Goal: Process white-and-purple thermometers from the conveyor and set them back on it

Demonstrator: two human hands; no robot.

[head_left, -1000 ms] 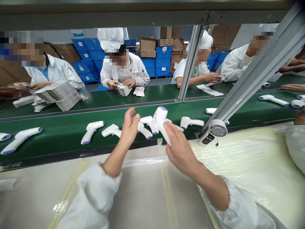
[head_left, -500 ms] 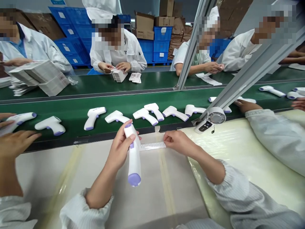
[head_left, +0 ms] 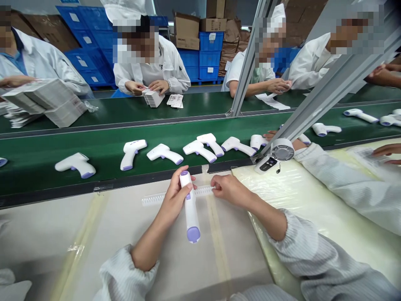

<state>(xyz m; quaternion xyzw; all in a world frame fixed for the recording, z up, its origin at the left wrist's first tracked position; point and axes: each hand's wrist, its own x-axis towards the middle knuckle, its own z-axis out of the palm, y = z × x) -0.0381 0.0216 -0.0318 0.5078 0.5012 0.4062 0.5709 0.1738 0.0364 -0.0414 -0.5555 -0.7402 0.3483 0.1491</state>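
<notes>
while a white gun-shaped device (head_left: 191, 213) is gripped in the left hand (head_left: 174, 196), the toothed strip (head_left: 203, 191) just behind it is reached by the right hand (head_left: 230, 190), whose hold cannot be told, so picking is presumably being done and a steady pinch called for.

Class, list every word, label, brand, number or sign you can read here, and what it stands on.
No text is readable.
Cardboard box: dark print, blurred.
Blue crates: white labels, too small.
Cards: print too small.
Small fan: panel marks too small.
White device in the left hand: no writing visible.
</notes>
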